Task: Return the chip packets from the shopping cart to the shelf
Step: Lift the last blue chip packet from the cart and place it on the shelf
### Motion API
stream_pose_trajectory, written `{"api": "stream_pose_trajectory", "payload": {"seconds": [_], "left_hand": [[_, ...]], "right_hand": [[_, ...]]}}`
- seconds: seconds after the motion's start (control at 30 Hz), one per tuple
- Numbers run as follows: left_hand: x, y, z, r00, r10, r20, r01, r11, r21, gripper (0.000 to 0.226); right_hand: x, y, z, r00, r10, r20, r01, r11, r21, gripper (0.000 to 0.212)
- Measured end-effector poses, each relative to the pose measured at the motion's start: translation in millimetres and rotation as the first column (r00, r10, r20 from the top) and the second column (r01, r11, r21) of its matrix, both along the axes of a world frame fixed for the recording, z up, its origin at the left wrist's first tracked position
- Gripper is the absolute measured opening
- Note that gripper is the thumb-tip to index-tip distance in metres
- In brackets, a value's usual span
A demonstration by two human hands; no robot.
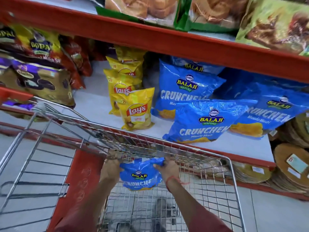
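Observation:
Inside the wire shopping cart (233,178) I hold a blue Balaji Crunchem chip packet (140,177) by its top corners. My left hand (111,166) grips its upper left edge and my right hand (168,165) grips its upper right edge, just below the cart's far rim. On the white shelf (93,106) beyond the cart stand three more blue Balaji packets (200,121) and a row of yellow Lay's packets (137,109).
A red shelf edge (150,39) overhangs the chip shelf, with bagged snacks (275,24) above it. Gold and purple biscuit packs (38,82) sit at the left. Stacks of round papad packs (291,166) fill the right. The cart's red child-seat flap (78,186) is at the lower left.

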State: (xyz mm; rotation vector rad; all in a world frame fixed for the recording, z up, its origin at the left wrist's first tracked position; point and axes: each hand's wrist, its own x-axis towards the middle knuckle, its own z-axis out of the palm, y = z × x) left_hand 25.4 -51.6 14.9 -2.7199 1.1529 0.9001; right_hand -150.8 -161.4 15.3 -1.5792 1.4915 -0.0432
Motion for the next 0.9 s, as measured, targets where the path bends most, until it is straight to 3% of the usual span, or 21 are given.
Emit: {"api": "stream_pose_trajectory", "payload": {"seconds": [0.07, 0.13, 0.23, 0.43, 0.6, 0.9], "left_hand": [[-5, 17, 4, 0.983, 0.119, -0.139, -0.135, 0.984, -0.112, 0.028], [-10, 33, 13, 0.973, 0.140, -0.186, -0.179, 0.961, -0.211, 0.023], [-17, 50, 33, 0.989, 0.040, -0.139, -0.084, 0.941, -0.327, 0.017], [-33, 54, 90, 0.985, -0.089, -0.147, -0.004, 0.844, -0.536, 0.009], [-56, 41, 148, 0.944, -0.245, -0.219, 0.021, 0.709, -0.705, 0.021], [-123, -21, 229, 0.936, -0.305, -0.174, 0.016, 0.531, -0.847, 0.018]], "right_hand": [[-9, 7, 7, 0.998, -0.063, 0.021, 0.063, 0.998, -0.027, 0.019], [-22, 13, 18, 0.988, -0.113, 0.102, 0.117, 0.992, -0.042, 0.010], [-46, 27, 40, 0.975, -0.103, 0.196, 0.121, 0.990, -0.079, 0.012], [-94, 51, 99, 0.959, -0.079, 0.274, 0.172, 0.926, -0.335, 0.009], [-126, 44, 157, 0.882, -0.147, 0.447, 0.361, 0.820, -0.444, 0.009], [-181, -7, 245, 0.746, -0.131, 0.653, 0.592, 0.580, -0.559, 0.018]]}}
